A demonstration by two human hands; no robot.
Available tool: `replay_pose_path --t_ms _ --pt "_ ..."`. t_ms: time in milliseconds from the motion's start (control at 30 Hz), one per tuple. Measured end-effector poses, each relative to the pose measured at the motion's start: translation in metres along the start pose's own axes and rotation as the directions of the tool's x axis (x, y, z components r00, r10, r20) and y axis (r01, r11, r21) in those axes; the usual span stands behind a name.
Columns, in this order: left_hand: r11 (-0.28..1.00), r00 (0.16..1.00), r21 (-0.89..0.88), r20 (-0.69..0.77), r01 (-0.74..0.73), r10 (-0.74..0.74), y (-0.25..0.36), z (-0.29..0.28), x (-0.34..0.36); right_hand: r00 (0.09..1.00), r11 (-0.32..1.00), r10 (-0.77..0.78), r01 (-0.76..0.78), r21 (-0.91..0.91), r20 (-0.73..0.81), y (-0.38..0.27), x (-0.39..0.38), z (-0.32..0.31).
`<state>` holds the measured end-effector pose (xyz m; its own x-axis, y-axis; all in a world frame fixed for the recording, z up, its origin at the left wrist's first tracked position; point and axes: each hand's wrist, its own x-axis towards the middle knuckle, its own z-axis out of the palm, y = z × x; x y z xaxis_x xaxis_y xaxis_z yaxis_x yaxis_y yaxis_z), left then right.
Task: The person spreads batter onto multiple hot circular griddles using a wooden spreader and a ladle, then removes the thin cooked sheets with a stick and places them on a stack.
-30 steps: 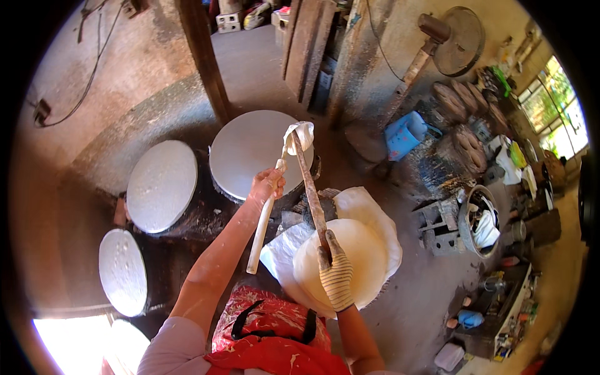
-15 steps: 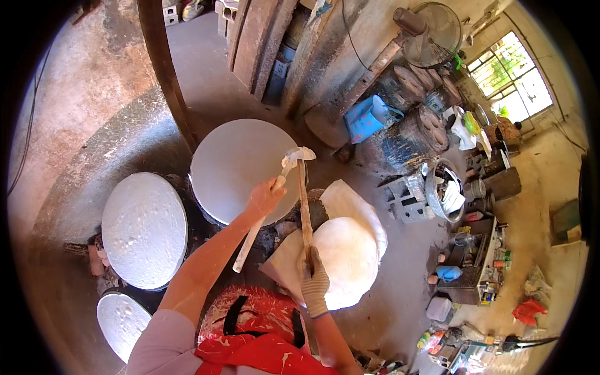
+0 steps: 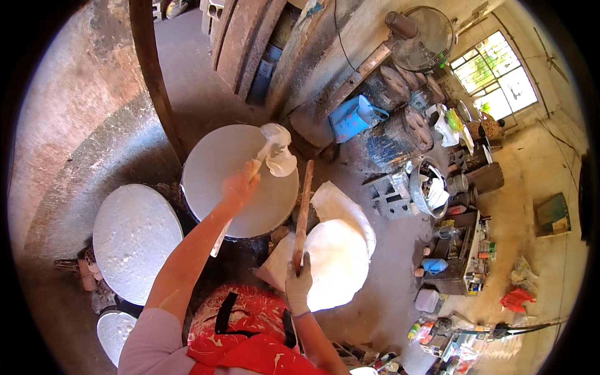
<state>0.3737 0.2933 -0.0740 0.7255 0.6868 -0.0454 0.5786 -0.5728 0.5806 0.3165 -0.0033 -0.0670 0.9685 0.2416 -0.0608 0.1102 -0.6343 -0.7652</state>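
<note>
My left hand, bare and slightly blurred, grips a pale wooden-handled stick. At the stick's far end hangs a soft, folded white mass, over the far right edge of a round grey-white pan. My right hand, in a pale glove, is closed around a brown wooden stick that points away from me; its tip is apart from the white mass. Close to the right hand lies a rounded white pile with a pale cloth or sheet at its far side.
Two more round pans with white, bubbly surfaces, one large and one smaller, stand at the left. A dark post rises behind. Farther right are a blue jug, a fan, a metal basin and a cluttered low cabinet.
The left hand has moved left, and the white mass has left the brown stick's tip and looks larger. The right hand still holds its stick. The whole view has shifted slightly.
</note>
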Motion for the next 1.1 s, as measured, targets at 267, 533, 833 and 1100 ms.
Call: replay_pose_path --t_ms 267,533,833,1100 --pt "0.990 0.992 -0.076 -0.040 0.118 -0.122 -0.055 -0.020 0.005 0.983 0.989 -0.119 0.105 0.105 0.140 -0.025 0.064 0.098" --pt "0.933 0.971 -0.337 -0.148 0.127 -0.185 -0.046 -0.044 -0.028 0.982 0.954 -0.141 0.101 0.283 0.125 -0.033 0.073 0.097" --pt "0.782 0.961 -0.604 -0.096 0.151 -0.260 -0.020 -0.045 -0.046 0.961 0.975 -0.217 0.222 -0.009 0.174 -0.095 0.114 0.156" --pt "0.539 0.953 -0.828 -0.022 0.152 -0.302 -0.017 -0.061 -0.058 0.965 0.986 -0.131 0.150 -0.069 0.229 -0.035 0.089 0.118"
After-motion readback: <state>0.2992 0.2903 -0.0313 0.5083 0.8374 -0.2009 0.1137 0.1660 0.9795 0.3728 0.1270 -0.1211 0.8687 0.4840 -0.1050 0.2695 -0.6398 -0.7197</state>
